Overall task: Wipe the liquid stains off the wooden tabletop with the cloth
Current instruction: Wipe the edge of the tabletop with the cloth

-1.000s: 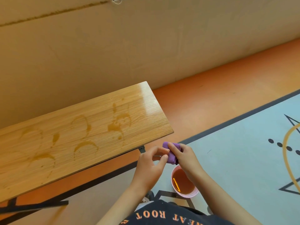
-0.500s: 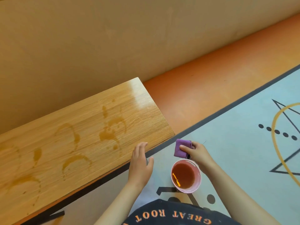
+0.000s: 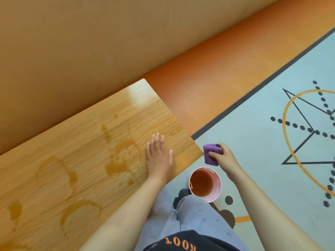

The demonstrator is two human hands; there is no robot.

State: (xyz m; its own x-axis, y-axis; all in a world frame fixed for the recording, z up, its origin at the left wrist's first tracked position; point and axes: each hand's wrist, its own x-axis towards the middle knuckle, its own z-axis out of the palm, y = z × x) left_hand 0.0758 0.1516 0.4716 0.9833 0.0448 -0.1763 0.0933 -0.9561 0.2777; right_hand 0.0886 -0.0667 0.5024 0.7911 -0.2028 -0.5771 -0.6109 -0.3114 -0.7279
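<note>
Single cam, head-worn, wide-angle. It looks fwd and steeply down over the person's own lap. The wooden tabletop [image 3: 54, 142] fills the lower left, the wall [image 3: 90, 42] runs across the top, and the floor mat [image 3: 253, 124] is off to the right. Pretty close in: both forearms enter from the bottom edge, left hand [image 3: 159, 160] approx mid-frame, right hand [image 3: 223, 158] w/ the cloth [image 3: 210, 157] just right of it.
</note>
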